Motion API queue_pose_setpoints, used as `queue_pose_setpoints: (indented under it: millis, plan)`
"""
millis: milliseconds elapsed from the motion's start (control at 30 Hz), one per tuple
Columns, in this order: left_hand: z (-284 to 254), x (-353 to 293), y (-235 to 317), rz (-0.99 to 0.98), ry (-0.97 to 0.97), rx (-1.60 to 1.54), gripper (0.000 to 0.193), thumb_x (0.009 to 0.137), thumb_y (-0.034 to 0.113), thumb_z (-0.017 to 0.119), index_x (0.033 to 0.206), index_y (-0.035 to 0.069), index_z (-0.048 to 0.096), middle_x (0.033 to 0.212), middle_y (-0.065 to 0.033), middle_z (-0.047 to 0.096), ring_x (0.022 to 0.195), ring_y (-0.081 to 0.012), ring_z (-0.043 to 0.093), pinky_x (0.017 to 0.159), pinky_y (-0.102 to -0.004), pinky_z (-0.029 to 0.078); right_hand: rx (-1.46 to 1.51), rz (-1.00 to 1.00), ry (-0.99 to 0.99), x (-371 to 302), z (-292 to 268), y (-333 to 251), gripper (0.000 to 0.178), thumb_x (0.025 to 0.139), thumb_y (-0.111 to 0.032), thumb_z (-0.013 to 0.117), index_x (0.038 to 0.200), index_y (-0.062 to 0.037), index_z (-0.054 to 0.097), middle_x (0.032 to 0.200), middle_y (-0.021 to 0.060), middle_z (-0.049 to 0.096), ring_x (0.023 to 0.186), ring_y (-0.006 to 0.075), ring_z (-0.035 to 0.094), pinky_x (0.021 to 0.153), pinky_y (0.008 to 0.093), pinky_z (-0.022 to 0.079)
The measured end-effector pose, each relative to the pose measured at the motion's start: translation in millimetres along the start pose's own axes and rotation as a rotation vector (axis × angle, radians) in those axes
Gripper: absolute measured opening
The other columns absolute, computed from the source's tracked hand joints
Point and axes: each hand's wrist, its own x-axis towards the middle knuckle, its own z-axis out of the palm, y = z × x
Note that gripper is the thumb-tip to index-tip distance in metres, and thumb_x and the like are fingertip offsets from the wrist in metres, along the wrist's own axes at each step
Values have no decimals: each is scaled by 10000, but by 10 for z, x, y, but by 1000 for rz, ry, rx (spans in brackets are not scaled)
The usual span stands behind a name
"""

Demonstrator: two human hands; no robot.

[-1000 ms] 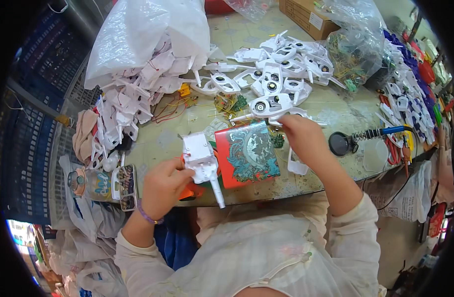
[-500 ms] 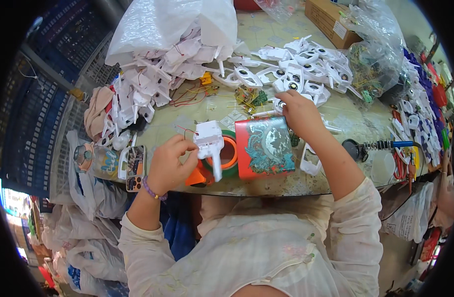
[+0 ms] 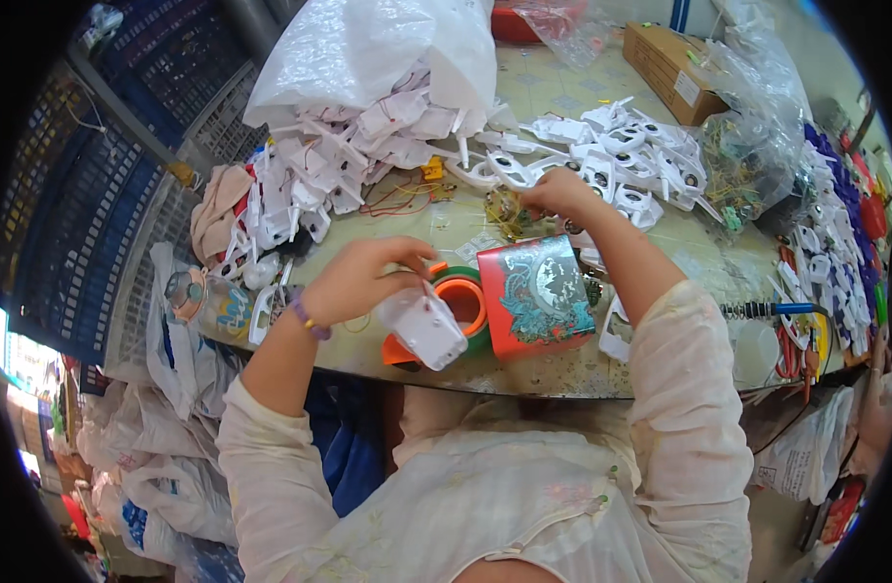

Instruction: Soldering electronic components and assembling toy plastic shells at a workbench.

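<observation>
My left hand grips a white plastic shell by one end, its boxy part tilted down over an orange and green tape roll. Beside the tape stands a red box with a teal floral print. My right hand reaches beyond the box, fingers closed at a small heap of green circuit boards with yellow wires. Whatever its fingertips pinch is too small to make out. White shells with round black parts lie just past that hand.
A large white bag at the back left spills shells with red wires. At the back right are a cardboard box and a clear bag of circuit boards. A soldering iron holder lies right; a jar stands left.
My right hand has shifted left from the white shells to the circuit-board heap. My left hand has turned the shell so its boxy part points down. The view has shifted slightly.
</observation>
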Motion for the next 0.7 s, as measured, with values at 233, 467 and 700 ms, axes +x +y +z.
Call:
queue_pose_setpoints:
  millis: [233, 467, 700]
  plan:
    - [300, 333, 47, 372, -99, 347, 266, 767, 101, 629, 1026, 45, 644, 941, -113, 672, 871, -241, 637, 745, -330, 501, 254, -162, 138, -1058, -289, -455, 273, 760, -263, 692, 808, 6, 693, 648, 26, 598, 583, 78, 501, 546, 242, 384]
    - [566, 280, 477, -38, -92, -782, 616, 776, 21, 717, 1321, 8, 431, 1174, -68, 577, 1009, -123, 565, 867, -254, 471, 841, -183, 28, -1808, 37, -360, 207, 832, -224, 694, 822, -18, 668, 642, -34, 558, 562, 18, 452, 471, 184, 311]
    - [937, 183, 695, 348, 275, -706, 543, 788, -31, 669, 1286, 7, 457, 1291, -82, 508, 1144, -129, 506, 989, -287, 410, 1064, -201, 15, -1998, 335, -347, 118, 859, -149, 662, 884, -38, 633, 642, -42, 546, 551, 15, 449, 489, 168, 325]
